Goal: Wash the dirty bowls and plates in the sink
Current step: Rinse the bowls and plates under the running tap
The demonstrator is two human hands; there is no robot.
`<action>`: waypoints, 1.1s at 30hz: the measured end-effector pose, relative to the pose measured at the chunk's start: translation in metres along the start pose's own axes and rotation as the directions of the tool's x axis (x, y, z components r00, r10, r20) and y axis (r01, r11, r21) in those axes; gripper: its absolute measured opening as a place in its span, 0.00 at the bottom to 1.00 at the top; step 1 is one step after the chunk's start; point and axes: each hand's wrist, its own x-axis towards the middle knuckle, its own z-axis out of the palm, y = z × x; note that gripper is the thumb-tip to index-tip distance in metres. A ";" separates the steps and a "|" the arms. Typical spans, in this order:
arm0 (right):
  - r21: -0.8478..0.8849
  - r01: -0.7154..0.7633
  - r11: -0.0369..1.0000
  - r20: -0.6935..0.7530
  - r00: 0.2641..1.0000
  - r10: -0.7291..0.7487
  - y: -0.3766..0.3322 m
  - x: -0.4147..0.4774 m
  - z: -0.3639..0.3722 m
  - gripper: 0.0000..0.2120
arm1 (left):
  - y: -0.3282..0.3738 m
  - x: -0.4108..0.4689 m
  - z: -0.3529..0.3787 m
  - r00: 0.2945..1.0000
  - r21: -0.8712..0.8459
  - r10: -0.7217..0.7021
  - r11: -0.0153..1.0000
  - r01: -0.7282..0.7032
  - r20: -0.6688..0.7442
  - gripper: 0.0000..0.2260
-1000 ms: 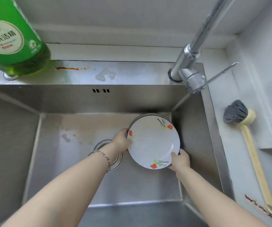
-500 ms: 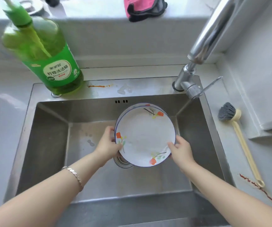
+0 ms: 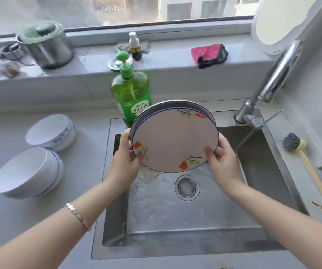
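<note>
White plates (image 3: 173, 140) with orange flowers and blue rims, stacked, tilted above the sink (image 3: 257, 166) — left hand (image 3: 125, 158) and right hand (image 3: 221, 159) grip opposite edges

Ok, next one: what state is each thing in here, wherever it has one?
White flower-painted plates: stacked, tilted, held in the air.
Left hand: grips the plates' left rim.
Right hand: grips their right rim.
Stainless steel sink: water on its floor.
Chrome tap: no stream visible.
Green pump bottle of dish soap: upright, partly full.
White bowls: stacked on the counter, tilted.
Grey-bristled wooden dish brush: lying flat.
</note>
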 end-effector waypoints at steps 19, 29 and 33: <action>-0.020 0.120 0.993 -0.006 0.993 -0.120 -0.029 -0.018 0.018 0.17 | 0.008 -0.026 -0.032 0.984 -0.047 0.160 0.985 -0.163 -0.073 0.23; -0.057 0.132 0.990 -0.068 0.988 -0.136 -0.024 -0.023 0.006 0.18 | 0.012 -0.024 -0.023 0.989 -0.036 0.149 0.988 -0.149 -0.020 0.25; -0.045 0.132 0.990 -0.073 0.988 -0.135 -0.027 -0.025 0.003 0.17 | 0.018 -0.025 -0.019 0.992 -0.038 0.126 0.991 -0.127 -0.025 0.24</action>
